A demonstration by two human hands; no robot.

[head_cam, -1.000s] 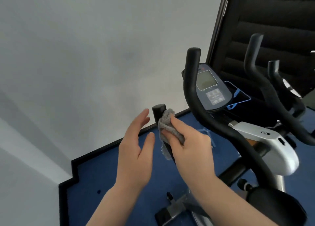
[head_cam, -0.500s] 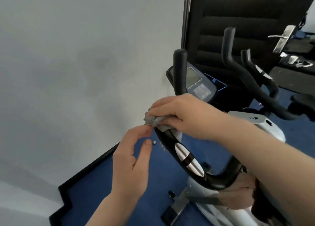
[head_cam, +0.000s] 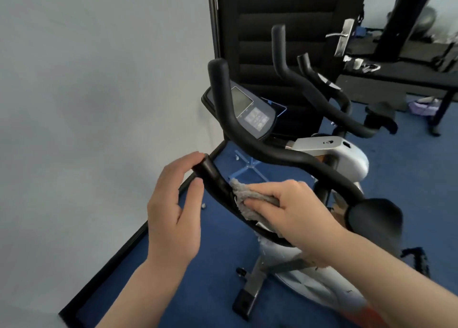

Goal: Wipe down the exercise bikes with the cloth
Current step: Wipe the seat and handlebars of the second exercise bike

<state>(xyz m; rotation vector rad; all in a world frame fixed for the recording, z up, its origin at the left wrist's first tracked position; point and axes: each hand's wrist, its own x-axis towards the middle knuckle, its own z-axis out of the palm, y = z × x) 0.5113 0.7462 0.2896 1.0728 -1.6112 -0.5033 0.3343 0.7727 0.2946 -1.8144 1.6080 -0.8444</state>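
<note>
A white exercise bike [head_cam: 347,151] with black handlebars stands in front of me. Its near-left handlebar [head_cam: 213,176] slants down toward the lower right. My left hand [head_cam: 173,208] curls around that bar's tip, thumb below and fingers over the end. My right hand [head_cam: 292,211] presses a grey cloth [head_cam: 244,196] onto the same bar lower down, covering its middle stretch. The right handlebar [head_cam: 260,151] rises past the console [head_cam: 250,112].
A second bike's black handlebars [head_cam: 319,97] stand behind to the right. A grey wall fills the left, a black padded door [head_cam: 285,30] with a metal handle stands at the back. Blue carpet with a black skirting edge [head_cam: 119,258] lies below.
My right hand has slid the cloth down the left handlebar from its tip. My left hand has closed around the bared tip. The view has shifted right.
</note>
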